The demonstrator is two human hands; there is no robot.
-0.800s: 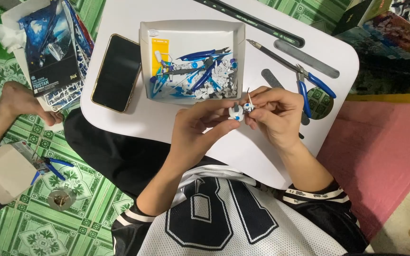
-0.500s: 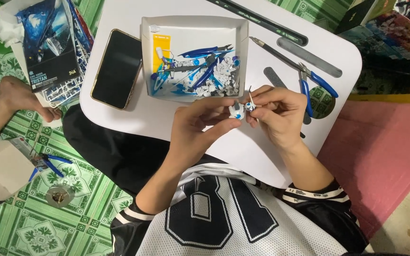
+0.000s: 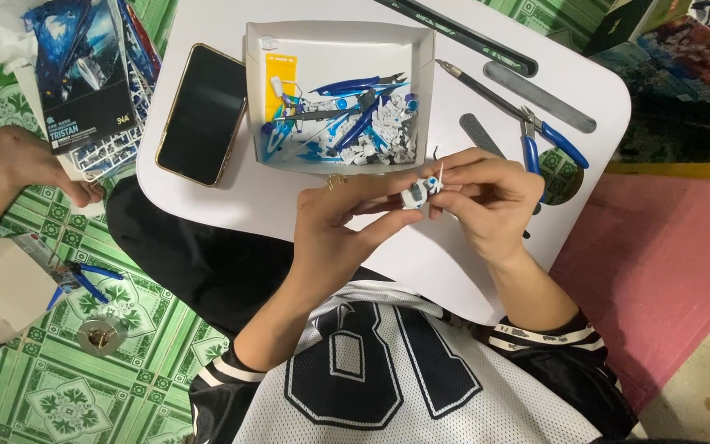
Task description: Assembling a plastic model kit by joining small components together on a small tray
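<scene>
Both hands pinch a small white-and-blue model piece [image 3: 417, 192] over the white bench [image 3: 232, 205]; left hand [image 3: 347, 222], right hand [image 3: 486, 197]; its thin peg, seemingly fragile, could snap under pressure

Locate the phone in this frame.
In the head view the black phone lies screen-up on the white table, upper left, just left of the parts tray.

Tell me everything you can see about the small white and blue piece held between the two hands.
The small model piece looks like moulded plastic, white with a blue patch, and a thin white stem sticks up from its top. It is pinched between the left hand and the right hand, fingertips touching it from both sides. It is held above the white table, just below the paper tray of similar parts. Its finer details are too small to tell.
</scene>
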